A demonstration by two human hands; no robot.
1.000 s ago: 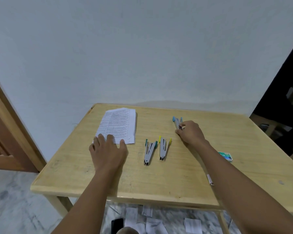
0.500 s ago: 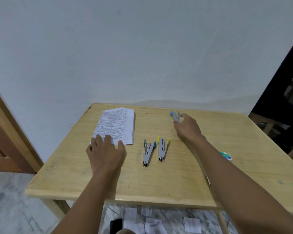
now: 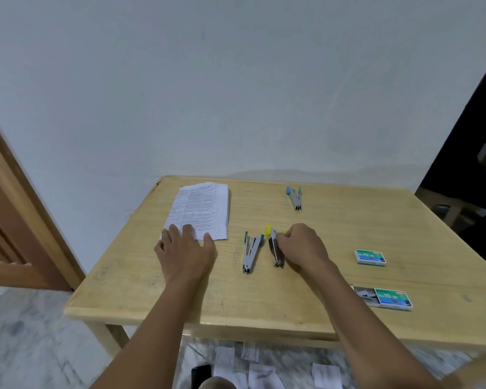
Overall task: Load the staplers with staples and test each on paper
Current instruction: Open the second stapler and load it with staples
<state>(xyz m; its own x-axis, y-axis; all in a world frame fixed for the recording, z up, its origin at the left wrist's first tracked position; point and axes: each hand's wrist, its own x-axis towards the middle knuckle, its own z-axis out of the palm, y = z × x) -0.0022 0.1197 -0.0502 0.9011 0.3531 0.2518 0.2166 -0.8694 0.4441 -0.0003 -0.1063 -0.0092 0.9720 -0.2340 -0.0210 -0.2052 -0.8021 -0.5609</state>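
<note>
Nearby, an open staple box (image 3: 393, 298) shows grey staples (image 3: 366, 293); right hand (image 3: 302, 244) grips the yellow stapler (image 3: 275, 248), left hand (image 3: 186, 252) flat.

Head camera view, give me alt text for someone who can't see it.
A person's right hand grips the yellow-tipped stapler on a wooden table, while the left hand rests flat touching a paper stack.

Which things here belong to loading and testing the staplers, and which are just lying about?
For the job: blue stapler, green stapler, yellow stapler, closed staple box, open staple box, paper stack.

Lying about: paper scraps and a dark phone on the floor.
</note>
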